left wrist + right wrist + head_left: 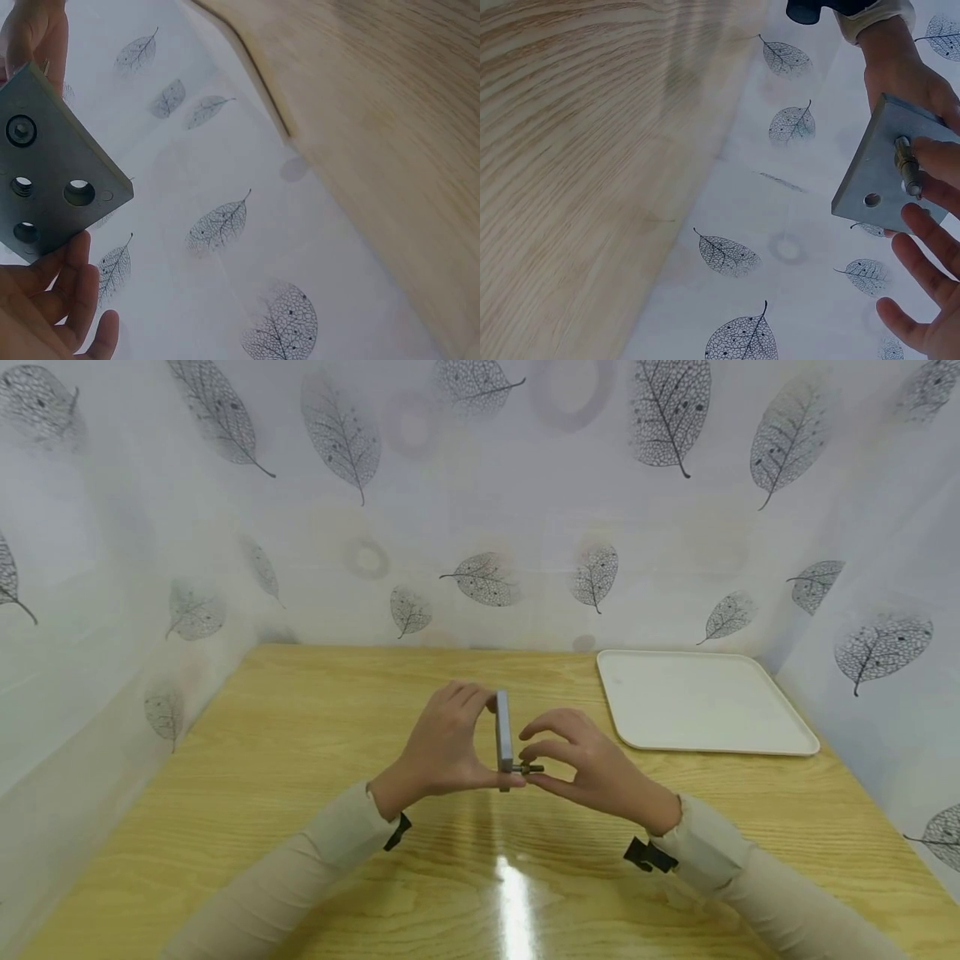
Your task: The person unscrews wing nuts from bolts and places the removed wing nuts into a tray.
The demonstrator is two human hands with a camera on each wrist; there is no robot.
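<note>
The left hand grips a grey metal plate by its upper and lower edges, holding it upright above the table. In the left wrist view the plate shows several round holes, with a socket-head screw seated in one. The bolt sticks out of the plate's other face, with a brass-coloured nut or sleeve around it. The right hand pinches that brass-coloured part between thumb and fingers; its other fingers are spread in the right wrist view.
A white tray lies at the back right of the wooden table. A leaf-patterned curtain stands behind the table and along both sides.
</note>
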